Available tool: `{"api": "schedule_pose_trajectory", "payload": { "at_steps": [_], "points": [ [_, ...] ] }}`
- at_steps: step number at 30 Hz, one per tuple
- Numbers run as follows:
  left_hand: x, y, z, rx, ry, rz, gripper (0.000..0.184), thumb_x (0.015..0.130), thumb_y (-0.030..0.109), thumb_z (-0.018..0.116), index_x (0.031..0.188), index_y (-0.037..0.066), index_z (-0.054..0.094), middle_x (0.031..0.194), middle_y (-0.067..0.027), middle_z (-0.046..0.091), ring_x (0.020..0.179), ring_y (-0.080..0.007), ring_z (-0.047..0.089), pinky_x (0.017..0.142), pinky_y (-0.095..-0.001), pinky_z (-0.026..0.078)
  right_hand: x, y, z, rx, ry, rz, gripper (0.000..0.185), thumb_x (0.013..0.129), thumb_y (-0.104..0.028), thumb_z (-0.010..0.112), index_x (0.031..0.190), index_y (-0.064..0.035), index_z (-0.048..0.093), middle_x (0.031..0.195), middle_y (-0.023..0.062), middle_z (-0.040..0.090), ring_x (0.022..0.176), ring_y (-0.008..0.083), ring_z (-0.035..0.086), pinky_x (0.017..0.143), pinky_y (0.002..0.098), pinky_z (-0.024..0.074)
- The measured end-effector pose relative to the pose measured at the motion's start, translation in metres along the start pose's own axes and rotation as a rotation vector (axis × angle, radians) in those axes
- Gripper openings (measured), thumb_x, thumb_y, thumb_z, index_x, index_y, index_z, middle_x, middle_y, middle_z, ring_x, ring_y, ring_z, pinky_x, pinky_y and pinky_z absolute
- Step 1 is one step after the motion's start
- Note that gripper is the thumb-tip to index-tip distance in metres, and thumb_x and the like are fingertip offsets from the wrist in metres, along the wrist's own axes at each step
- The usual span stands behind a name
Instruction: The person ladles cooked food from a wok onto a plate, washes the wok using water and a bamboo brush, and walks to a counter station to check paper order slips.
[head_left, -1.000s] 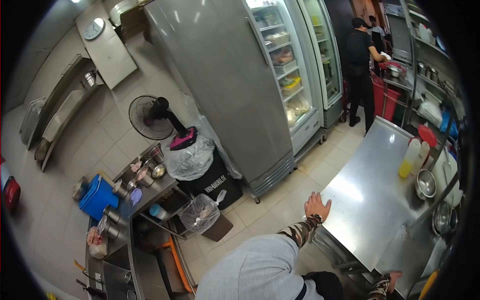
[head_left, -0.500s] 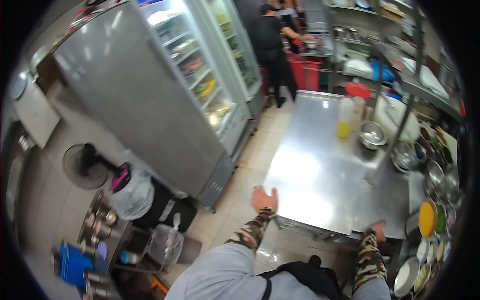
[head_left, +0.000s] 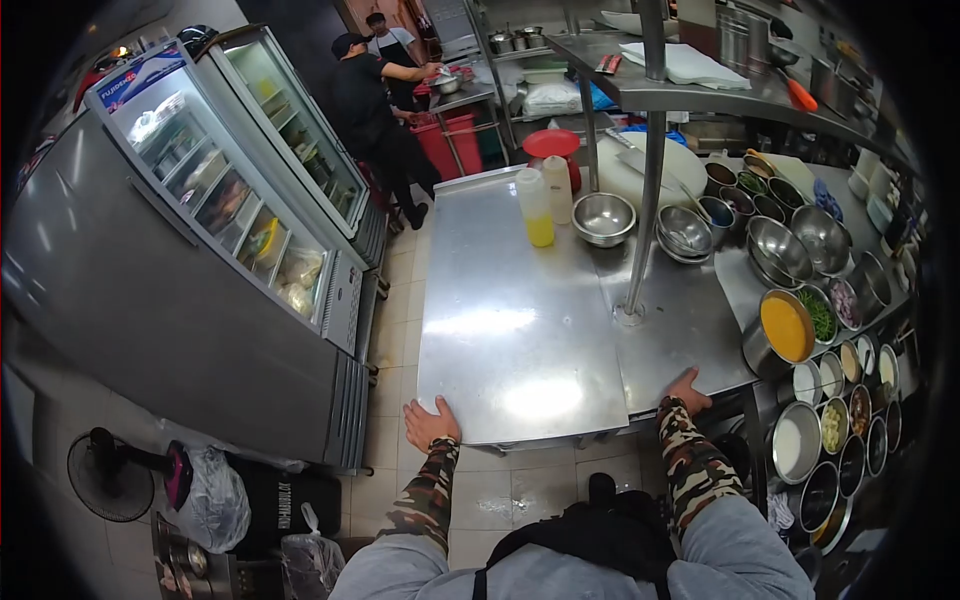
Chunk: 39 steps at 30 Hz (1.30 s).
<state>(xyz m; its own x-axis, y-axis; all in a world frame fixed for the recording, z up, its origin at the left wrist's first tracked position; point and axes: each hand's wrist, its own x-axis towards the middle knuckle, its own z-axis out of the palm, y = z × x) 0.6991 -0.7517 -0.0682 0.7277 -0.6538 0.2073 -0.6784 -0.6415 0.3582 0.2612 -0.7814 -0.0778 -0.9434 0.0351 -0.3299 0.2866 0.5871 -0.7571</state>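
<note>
steel desk (head_left: 500, 370) sits directly ahead of the wearer, near edge between the two hands. left hand (head_left: 431, 424) is at the near-left corner, fingers fanned and released, pointing forward and outward, thumb side toward the desktop. right hand (head_left: 688, 391) is on the near edge of the right-hand section, fingers loosely extended to the right, not clenched; can't tell if the tips hook over the edge. desktop lies between and forward of both sets of fingers.

orientation: the left section's long axis runs from the near edge away from the wearer, far end pointing toward the two people (head_left: 375, 100) at the back. a seam (head_left: 614, 350) runs roughly along that axis, right section beside it.

on the desk, well apart from both hands: yellow-filled squeeze bottle (head_left: 536, 210) and steel bowls (head_left: 604, 220). post (head_left: 645, 200) stands right of the seam.
</note>
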Motion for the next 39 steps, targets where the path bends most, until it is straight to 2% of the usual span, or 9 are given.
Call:
{"api": "schedule_pose_trajectory", "payload": {
  "at_steps": [4, 7, 10, 12, 13, 14, 15, 16, 39],
  "points": [
    [0.001, 0.000, -0.004, 0.004, 0.007, 0.007, 0.067, 0.085, 0.050, 0.050, 0.130, 0.001, 0.045, 0.139, -0.0173, 0.041, 0.129, -0.0291, 0.038, 0.104, -0.0442, 0.029, -0.001, 0.001, 0.003, -0.011, 0.009, -0.011, 0.080, 0.077, -0.062, 0.060, 0.109, 0.0078, 0.037, 0.095, 0.0297, 0.059, 0.089, 0.0447, 0.061, 0.079, 0.0497, 0.0503],
    [0.001, 0.005, -0.018, 0.002, 0.016, 0.029, 0.059, 0.083, 0.045, 0.057, 0.121, 0.001, 0.053, 0.128, -0.0167, 0.051, 0.119, -0.0323, 0.048, 0.094, -0.0470, 0.040, -0.002, 0.000, 0.000, 0.004, 0.017, 0.041, 0.082, 0.073, -0.059, 0.066, 0.111, 0.0061, 0.035, 0.095, 0.0282, 0.058, 0.089, 0.0433, 0.062, 0.079, 0.0487, 0.0503],
    [0.006, -0.013, 0.016, 0.097, 0.189, 0.067, 0.058, 0.079, 0.047, 0.059, 0.115, 0.001, 0.056, 0.111, -0.0176, 0.060, 0.102, -0.0359, 0.057, 0.083, -0.0471, 0.046, 0.008, 0.009, 0.010, -0.045, 0.006, 0.056, 0.099, 0.072, -0.057, 0.068, 0.133, 0.0055, 0.021, 0.121, 0.0286, 0.050, 0.107, 0.0412, 0.056, 0.088, 0.0494, 0.0461],
    [-0.001, -0.007, 0.004, 0.118, 0.144, 0.085, 0.057, 0.082, 0.053, 0.052, 0.106, 0.001, 0.057, 0.100, -0.0157, 0.060, 0.092, -0.0353, 0.060, 0.073, -0.0509, 0.046, 0.001, 0.006, 0.004, 0.106, 0.027, 0.046, 0.096, 0.072, -0.051, 0.070, 0.134, 0.0049, 0.023, 0.123, 0.0324, 0.046, 0.112, 0.0435, 0.052, 0.094, 0.0501, 0.0414],
    [0.012, -0.027, 0.028, 0.081, 0.185, 0.133, 0.060, 0.083, 0.057, 0.048, 0.107, 0.004, 0.058, 0.100, -0.0144, 0.060, 0.091, -0.0349, 0.060, 0.072, -0.0510, 0.046, 0.006, 0.015, 0.014, 0.132, 0.112, -0.023, 0.094, 0.073, -0.048, 0.071, 0.134, 0.0049, 0.023, 0.122, 0.0330, 0.047, 0.110, 0.0459, 0.052, 0.093, 0.0500, 0.0423],
    [-0.006, 0.006, -0.016, 0.100, -0.072, 0.020, 0.063, 0.090, 0.053, 0.039, 0.126, 0.004, 0.051, 0.128, -0.0140, 0.052, 0.112, -0.0341, 0.053, 0.089, -0.0498, 0.042, 0.004, 0.015, 0.010, 0.165, 0.088, -0.041, 0.091, 0.073, -0.047, 0.071, 0.131, 0.0054, 0.025, 0.120, 0.0333, 0.047, 0.108, 0.0481, 0.051, 0.090, 0.0504, 0.0429],
    [0.003, -0.006, 0.005, 0.118, -0.005, 0.025, 0.066, 0.089, 0.056, 0.038, 0.129, 0.004, 0.050, 0.130, -0.0130, 0.051, 0.113, -0.0332, 0.053, 0.090, -0.0504, 0.041, 0.002, 0.012, 0.002, 0.187, 0.064, -0.031, 0.089, 0.073, -0.046, 0.071, 0.130, 0.0053, 0.026, 0.119, 0.0327, 0.048, 0.108, 0.0475, 0.051, 0.089, 0.0505, 0.0432],
    [0.003, -0.010, 0.012, 0.129, 0.039, 0.020, 0.064, 0.089, 0.060, 0.037, 0.125, 0.010, 0.052, 0.128, -0.0084, 0.053, 0.113, -0.0294, 0.053, 0.089, -0.0484, 0.040, 0.000, 0.010, -0.001, 0.206, 0.028, -0.026, 0.088, 0.073, -0.046, 0.070, 0.129, 0.0053, 0.027, 0.117, 0.0322, 0.049, 0.107, 0.0469, 0.052, 0.089, 0.0506, 0.0435],
    [0.012, -0.015, 0.018, 0.189, -0.043, 0.003, 0.074, 0.088, 0.065, 0.032, 0.131, 0.006, 0.047, 0.132, -0.0083, 0.051, 0.119, -0.0295, 0.049, 0.093, -0.0474, 0.038, -0.009, -0.001, -0.016, 0.120, 0.064, -0.015, 0.083, 0.076, -0.048, 0.066, 0.128, 0.0051, 0.028, 0.119, 0.0305, 0.049, 0.108, 0.0436, 0.052, 0.091, 0.0475, 0.0429]
  ]
}}
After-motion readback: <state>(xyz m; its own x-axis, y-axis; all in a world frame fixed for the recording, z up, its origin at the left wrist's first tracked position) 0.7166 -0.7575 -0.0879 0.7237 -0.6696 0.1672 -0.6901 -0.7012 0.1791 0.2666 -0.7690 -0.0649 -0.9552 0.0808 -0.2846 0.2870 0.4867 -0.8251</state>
